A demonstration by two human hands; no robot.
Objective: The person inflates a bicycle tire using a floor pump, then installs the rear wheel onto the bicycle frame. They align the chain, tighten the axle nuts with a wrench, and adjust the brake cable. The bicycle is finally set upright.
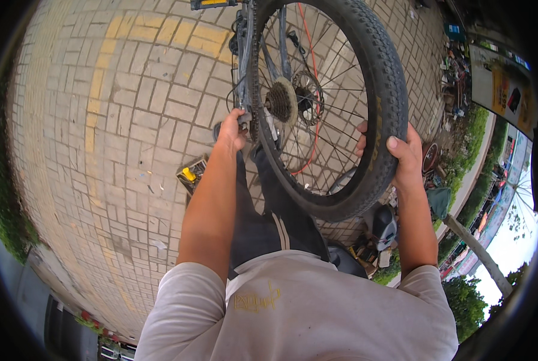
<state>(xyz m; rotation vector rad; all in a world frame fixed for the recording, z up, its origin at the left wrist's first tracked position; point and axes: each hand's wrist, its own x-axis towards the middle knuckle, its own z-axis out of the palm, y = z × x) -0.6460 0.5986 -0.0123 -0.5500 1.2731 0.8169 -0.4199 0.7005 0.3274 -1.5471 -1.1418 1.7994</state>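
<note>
A bicycle rear wheel (382, 162) with a black knobbly tyre, spokes, cassette (279, 102) and disc rotor (314, 94) fills the upper middle. My right hand (395, 150) grips the tyre at its right side, thumb on the tread and fingers inside the rim. My left hand (233, 129) is closed around a grey metal part at the end of the bicycle frame (241, 84), beside the chain (254, 72), left of the cassette. A red hose or cord (311, 156) shows behind the spokes. My dark-trousered legs are below the wheel.
Brick paving surrounds me. An open toolbox (191, 174) with a yellow item sits left of my legs. Assorted clutter (455, 72), a signboard (503, 84), shrubs and a leaning trunk (479, 253) are at the right. A scooter-like object (382, 222) stands behind the wheel near my right arm.
</note>
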